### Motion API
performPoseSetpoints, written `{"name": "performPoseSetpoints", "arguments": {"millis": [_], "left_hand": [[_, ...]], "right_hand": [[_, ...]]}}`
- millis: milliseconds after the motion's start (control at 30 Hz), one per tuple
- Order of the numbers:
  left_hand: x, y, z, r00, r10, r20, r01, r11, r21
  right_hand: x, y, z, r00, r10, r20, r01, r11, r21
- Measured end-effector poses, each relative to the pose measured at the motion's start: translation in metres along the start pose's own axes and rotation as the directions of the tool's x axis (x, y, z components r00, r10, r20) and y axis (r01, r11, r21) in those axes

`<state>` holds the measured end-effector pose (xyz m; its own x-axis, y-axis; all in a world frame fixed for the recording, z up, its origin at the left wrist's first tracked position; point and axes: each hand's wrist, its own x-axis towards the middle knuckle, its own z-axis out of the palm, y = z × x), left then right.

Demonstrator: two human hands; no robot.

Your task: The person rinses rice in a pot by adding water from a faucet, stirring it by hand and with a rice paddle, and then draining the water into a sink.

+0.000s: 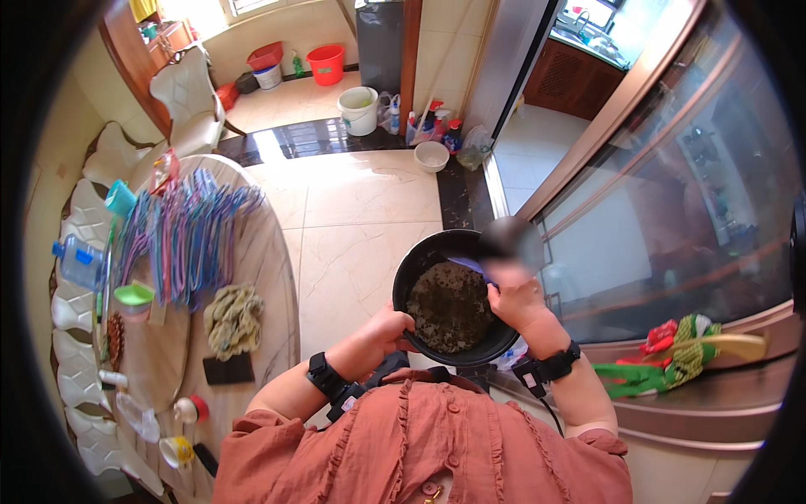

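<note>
A round black tub (406, 277) is held in front of my body, with a grey-brown, crumbly, soil-like mass (450, 309) across its bottom. My left hand (387, 326) grips the rim on the left side. On the right, my right hand (519, 302) is closed around a purple-blue tool (467, 261), perhaps a small scoop, whose end reaches into the tub over the mass. A blurred patch covers part of the tub's upper right rim and the area by my right hand, so the rest of the tool cannot be made out.
Left stands a marble-topped table (271, 327) bearing many plastic hangers (182, 239), a crumpled cloth (234, 321) and a water jug (82, 261). Ahead are a white bucket (357, 113), a white bowl (431, 156) and spray bottles (452, 135). A glass sliding door (667, 208) runs along the right.
</note>
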<state>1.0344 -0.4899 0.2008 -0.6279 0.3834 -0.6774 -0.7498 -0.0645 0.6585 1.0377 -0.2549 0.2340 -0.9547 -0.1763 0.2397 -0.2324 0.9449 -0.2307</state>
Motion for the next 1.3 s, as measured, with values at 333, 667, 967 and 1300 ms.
{"name": "performPoseSetpoints", "arguments": {"millis": [333, 667, 967, 1300], "left_hand": [[0.124, 0.130, -0.003, 0.992, -0.054, 0.118, 0.052, 0.998, 0.019], [0.256, 0.257, 0.034, 0.994, -0.012, 0.108, 0.004, 0.997, 0.077], [0.366, 0.356, 0.079, 0.989, -0.086, 0.120, 0.081, 0.996, 0.046], [0.501, 0.458, 0.126, 0.935, -0.132, 0.329, 0.113, 0.991, 0.074]], "right_hand": [[0.142, 0.074, 0.001, 0.996, 0.072, 0.053, -0.076, 0.994, 0.073], [0.291, 0.185, 0.037, 0.999, -0.026, 0.022, 0.022, 0.982, 0.189], [0.403, 0.277, 0.050, 0.996, -0.085, -0.006, 0.083, 0.956, 0.280], [0.489, 0.396, 0.049, 0.965, 0.263, -0.013, -0.262, 0.964, 0.051]]}}
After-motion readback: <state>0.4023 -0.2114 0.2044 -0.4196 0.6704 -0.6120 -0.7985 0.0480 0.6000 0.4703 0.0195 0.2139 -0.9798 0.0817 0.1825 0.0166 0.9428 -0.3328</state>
